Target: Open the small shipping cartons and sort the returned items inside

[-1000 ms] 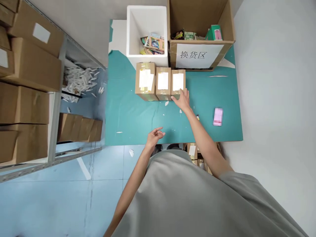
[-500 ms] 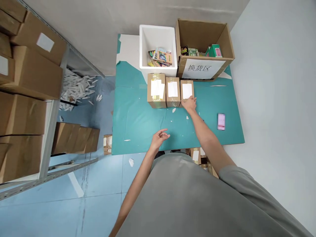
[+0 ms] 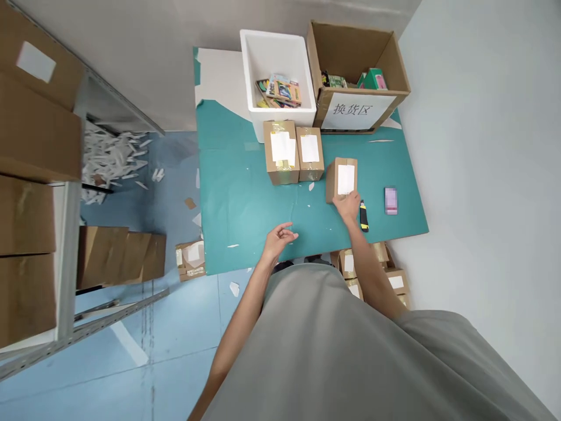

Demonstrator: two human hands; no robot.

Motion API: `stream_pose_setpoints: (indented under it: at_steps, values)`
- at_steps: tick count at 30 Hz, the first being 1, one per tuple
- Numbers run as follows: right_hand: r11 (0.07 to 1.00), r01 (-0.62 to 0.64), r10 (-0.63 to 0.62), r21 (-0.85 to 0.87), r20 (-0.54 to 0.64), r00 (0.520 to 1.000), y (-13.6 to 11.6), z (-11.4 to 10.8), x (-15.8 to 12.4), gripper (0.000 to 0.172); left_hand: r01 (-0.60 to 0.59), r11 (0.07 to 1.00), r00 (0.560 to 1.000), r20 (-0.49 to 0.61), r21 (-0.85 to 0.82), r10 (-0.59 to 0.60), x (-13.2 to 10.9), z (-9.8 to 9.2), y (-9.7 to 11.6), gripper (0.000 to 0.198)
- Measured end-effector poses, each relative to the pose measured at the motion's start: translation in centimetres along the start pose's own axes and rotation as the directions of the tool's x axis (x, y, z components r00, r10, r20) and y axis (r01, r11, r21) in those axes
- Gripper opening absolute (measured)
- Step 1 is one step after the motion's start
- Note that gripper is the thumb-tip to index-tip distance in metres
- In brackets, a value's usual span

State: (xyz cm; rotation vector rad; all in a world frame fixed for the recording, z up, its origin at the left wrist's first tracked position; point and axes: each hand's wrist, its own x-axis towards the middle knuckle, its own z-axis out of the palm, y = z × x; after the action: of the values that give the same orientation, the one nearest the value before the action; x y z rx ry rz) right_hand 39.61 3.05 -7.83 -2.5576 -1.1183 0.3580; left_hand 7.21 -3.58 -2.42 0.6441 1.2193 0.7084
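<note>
My right hand (image 3: 349, 206) grips the near end of a small cardboard box (image 3: 342, 177) with a white label, which stands apart from the row on the teal table (image 3: 245, 199). Two more labelled cardboard boxes (image 3: 281, 151) (image 3: 310, 152) remain side by side further back. My left hand (image 3: 279, 238) hovers over the table's near edge with fingers loosely curled and nothing in them. A yellow and black utility knife (image 3: 363, 215) lies just right of my right hand.
A white foam bin (image 3: 277, 55) with colourful packets and an open labelled carton (image 3: 358, 76) stand at the table's back. A pink phone (image 3: 391, 200) lies at the right. Shelves with cartons (image 3: 30, 175) fill the left. Small boxes (image 3: 385, 272) sit under the table.
My right hand has pulled the rightmost box out of the row toward me and to the right. The utility knife has come into view. My left hand has barely moved.
</note>
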Motion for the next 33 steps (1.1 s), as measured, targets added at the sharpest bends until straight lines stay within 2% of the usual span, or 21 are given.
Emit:
stream_pose_setpoints:
  at_steps: [3,6,8,10,12,14,15,16,19,21,24,26,30,33]
  values:
    - [0.997,0.073,-0.073,-0.004,0.004,0.997,4.6,-0.5,-7.0,0.071,-0.047,0.999,0.999,-0.006,0.005,0.048,1.3,-1.1,0.0,0.071]
    - [0.977,0.21,-0.214,0.041,0.127,0.969,7.4,-1.2,-12.8,0.073,-0.075,0.996,0.997,0.002,0.045,0.075,2.7,-2.0,-0.8,0.071]
    - [0.946,0.315,-0.325,0.082,0.257,0.91,7.9,-1.7,-15.1,0.076,-0.075,0.992,0.997,-0.01,0.106,0.076,3.6,-2.6,-1.5,0.067]
    - [0.906,0.404,-0.42,0.126,0.389,0.82,7.7,-2.2,-16.1,0.08,-0.076,0.978,0.995,-0.049,0.194,0.087,4.4,-3.0,-2.4,0.065]
    - [0.87,0.462,-0.484,0.173,0.485,0.728,6.9,-2.7,-16.0,0.083,-0.069,0.952,0.994,-0.063,0.3,0.091,5.0,-3.3,-3.1,0.068]
    - [0.848,0.485,-0.517,0.212,0.529,0.673,6.3,-2.9,-15.5,0.087,-0.053,0.924,0.998,-0.01,0.378,0.061,5.3,-3.5,-3.8,0.074]
    - [0.847,0.483,-0.52,0.22,0.529,0.671,6.2,-2.9,-15.1,0.09,-0.048,0.918,0.999,0.034,0.395,0.037,5.3,-3.6,-4.1,0.076]
    - [0.856,0.469,-0.509,0.219,0.517,0.688,6.2,-2.7,-14.9,0.095,-0.043,0.917,0.997,0.074,0.396,0.015,5.2,-3.7,-4.5,0.077]
    - [0.929,0.32,-0.37,0.185,0.452,0.812,7.3,-1.6,-14.6,0.108,-0.02,0.929,0.993,0.115,0.369,-0.024,4.9,-4.1,-5.7,0.079]
    - [0.966,0.173,-0.243,0.193,0.443,0.863,8.5,-0.6,-14.7,0.11,0.015,0.932,0.995,0.086,0.363,-0.05,4.8,-4.4,-6.5,0.088]
    - [0.956,0.021,-0.172,0.294,0.496,0.851,9.9,1.0,-15.2,0.094,0.049,0.921,0.997,0.029,0.385,-0.066,5.4,-4.5,-7.5,0.106]
    - [0.932,-0.035,-0.171,0.361,0.52,0.837,10.2,2.0,-15.3,0.08,0.056,0.901,0.998,-0.006,0.429,-0.059,5.9,-4.3,-8.0,0.108]
    - [0.898,-0.11,-0.149,0.427,0.529,0.835,9.6,3.0,-15.0,0.065,0.033,0.873,0.999,-0.032,0.486,-0.019,6.4,-3.7,-8.2,0.081]
    - [0.878,-0.127,-0.152,0.462,0.519,0.841,9.0,2.6,-14.3,0.056,0.003,0.875,0.998,-0.06,0.484,0.03,5.9,-3.7,-7.8,0.059]
